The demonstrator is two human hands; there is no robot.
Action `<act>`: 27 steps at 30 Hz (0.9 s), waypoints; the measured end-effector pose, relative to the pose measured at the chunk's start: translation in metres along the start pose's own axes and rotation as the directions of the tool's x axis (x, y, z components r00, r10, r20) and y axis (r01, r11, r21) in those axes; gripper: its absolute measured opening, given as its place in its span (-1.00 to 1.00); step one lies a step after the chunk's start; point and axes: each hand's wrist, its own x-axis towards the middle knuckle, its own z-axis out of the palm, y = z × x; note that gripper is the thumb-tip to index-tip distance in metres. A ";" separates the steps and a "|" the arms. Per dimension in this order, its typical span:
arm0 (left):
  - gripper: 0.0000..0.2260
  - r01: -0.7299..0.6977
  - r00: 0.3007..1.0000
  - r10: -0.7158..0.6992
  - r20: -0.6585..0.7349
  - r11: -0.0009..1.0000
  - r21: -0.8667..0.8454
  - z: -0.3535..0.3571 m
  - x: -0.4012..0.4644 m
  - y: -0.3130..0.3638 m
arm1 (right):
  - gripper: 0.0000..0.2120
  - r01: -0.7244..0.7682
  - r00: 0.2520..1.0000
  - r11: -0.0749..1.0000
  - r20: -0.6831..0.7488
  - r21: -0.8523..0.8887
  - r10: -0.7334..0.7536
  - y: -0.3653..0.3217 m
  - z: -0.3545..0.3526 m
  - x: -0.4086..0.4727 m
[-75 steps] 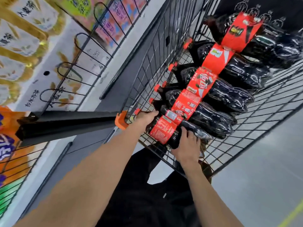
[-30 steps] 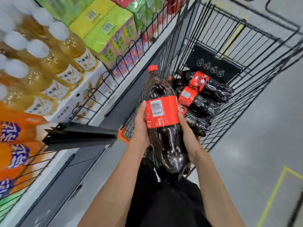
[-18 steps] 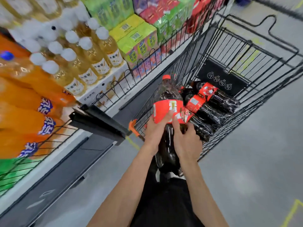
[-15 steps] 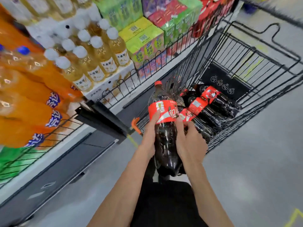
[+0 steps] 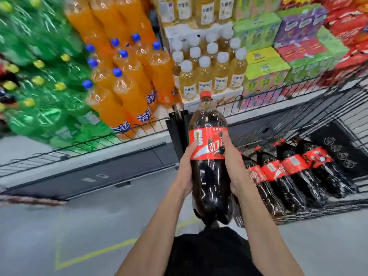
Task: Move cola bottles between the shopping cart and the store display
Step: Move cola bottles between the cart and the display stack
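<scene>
I hold one large cola bottle (image 5: 209,176) upright in front of me, dark with a red label and red cap. My left hand (image 5: 187,166) grips its left side at the label. My right hand (image 5: 232,166) grips its right side, fingers over the label. Several more cola bottles (image 5: 294,176) lie side by side in the black wire shopping cart (image 5: 338,116) to my right. The store display (image 5: 139,128) stands ahead, fronted by a low wire fence.
The display holds green soda bottles (image 5: 39,86) at the left, orange soda bottles (image 5: 127,80), pale yellow tea bottles (image 5: 205,74) and coloured drink cartons (image 5: 288,56). Grey floor with a yellow line (image 5: 89,253) lies below.
The bottle came out of the cart and now stands upright in both hands. My view has swung left, from the cart toward the display.
</scene>
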 end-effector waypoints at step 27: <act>-0.30 -0.659 0.586 0.638 -0.500 0.734 0.165 -0.417 -0.255 0.228 | -0.29 0.282 0.858 0.931 0.495 -0.232 -0.137 0.081 0.543 -0.139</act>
